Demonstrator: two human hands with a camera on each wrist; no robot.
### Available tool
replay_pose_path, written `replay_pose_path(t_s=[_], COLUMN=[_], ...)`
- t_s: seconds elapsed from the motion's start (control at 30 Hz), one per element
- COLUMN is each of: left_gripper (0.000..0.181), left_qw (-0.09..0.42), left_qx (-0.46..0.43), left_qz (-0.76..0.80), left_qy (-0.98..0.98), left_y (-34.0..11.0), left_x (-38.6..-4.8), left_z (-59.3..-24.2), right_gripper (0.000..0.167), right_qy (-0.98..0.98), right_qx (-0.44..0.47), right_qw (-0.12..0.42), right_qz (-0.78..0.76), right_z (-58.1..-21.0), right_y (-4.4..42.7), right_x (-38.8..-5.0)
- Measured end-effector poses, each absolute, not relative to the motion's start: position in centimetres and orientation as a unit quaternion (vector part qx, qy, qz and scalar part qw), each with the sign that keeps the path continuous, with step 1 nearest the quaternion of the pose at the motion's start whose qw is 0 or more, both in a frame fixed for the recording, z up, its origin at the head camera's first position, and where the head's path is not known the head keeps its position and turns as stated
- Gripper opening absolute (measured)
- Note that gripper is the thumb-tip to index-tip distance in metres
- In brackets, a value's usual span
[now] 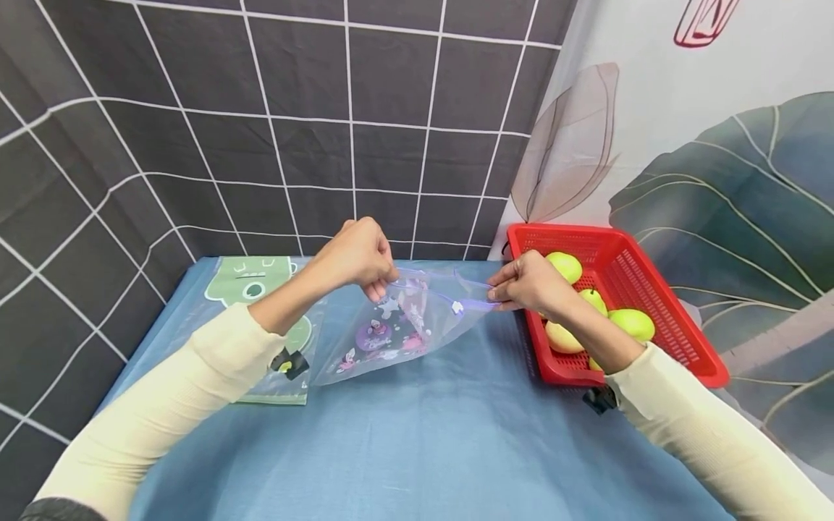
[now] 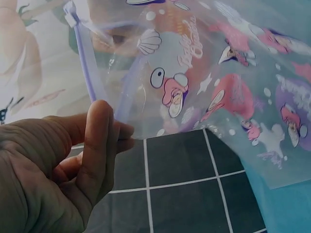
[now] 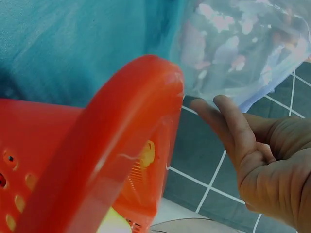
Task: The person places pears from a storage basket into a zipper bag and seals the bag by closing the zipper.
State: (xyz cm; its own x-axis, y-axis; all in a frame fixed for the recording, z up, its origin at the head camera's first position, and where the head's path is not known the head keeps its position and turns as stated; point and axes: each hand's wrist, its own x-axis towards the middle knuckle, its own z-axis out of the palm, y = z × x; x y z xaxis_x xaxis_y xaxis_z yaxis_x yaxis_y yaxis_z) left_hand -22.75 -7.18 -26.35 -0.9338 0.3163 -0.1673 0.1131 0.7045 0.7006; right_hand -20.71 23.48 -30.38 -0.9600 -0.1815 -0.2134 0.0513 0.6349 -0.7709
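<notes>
A clear zipper bag (image 1: 391,329) with purple trim and pink and purple cartoon prints is held up over the table by its top edge. My left hand (image 1: 365,257) pinches one top corner; in the left wrist view the thumb and fingers (image 2: 97,145) close on the purple strip. At the opposite corner, my right hand (image 1: 531,282) pinches the edge between thumb and fingers. The white slider (image 1: 457,307) sits on the purple zip near the right hand. The bag's mouth gapes slightly, and no contents show inside.
A red plastic basket (image 1: 684,340) with several yellow-green pears (image 1: 632,325) stands at the right, just beneath my right forearm. Another clear bag with a green print (image 1: 250,289) lies flat at the left on the blue cloth (image 1: 417,449). Dark gridded fabric (image 1: 391,152) hangs behind.
</notes>
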Motion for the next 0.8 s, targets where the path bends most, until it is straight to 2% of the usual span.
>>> replay_pose_path(t_s=[0.23, 0.43, 0.8], left_gripper=[0.021, 0.016, 0.023], left_qw=[0.109, 0.084, 0.076], left_qx=[0.130, 0.138, 0.151], left_qz=[0.387, 0.403, 0.399], left_qy=[0.907, 0.901, 0.901], left_y=[-5.8, -4.6, -4.3], left_x=[-22.7, -22.4, -22.2], left_z=[-27.6, -28.3, -28.5], right_gripper=[0.035, 0.039, 0.039], right_qy=[0.878, 0.870, 0.915], right_qx=[-0.053, -0.064, -0.042], right_qw=[0.135, 0.139, 0.095], right_qz=[-0.457, -0.468, -0.389], right_z=[-30.9, -30.5, -28.4], right_y=[22.6, 22.8, 26.6], right_x=[-21.0, -20.9, -20.2])
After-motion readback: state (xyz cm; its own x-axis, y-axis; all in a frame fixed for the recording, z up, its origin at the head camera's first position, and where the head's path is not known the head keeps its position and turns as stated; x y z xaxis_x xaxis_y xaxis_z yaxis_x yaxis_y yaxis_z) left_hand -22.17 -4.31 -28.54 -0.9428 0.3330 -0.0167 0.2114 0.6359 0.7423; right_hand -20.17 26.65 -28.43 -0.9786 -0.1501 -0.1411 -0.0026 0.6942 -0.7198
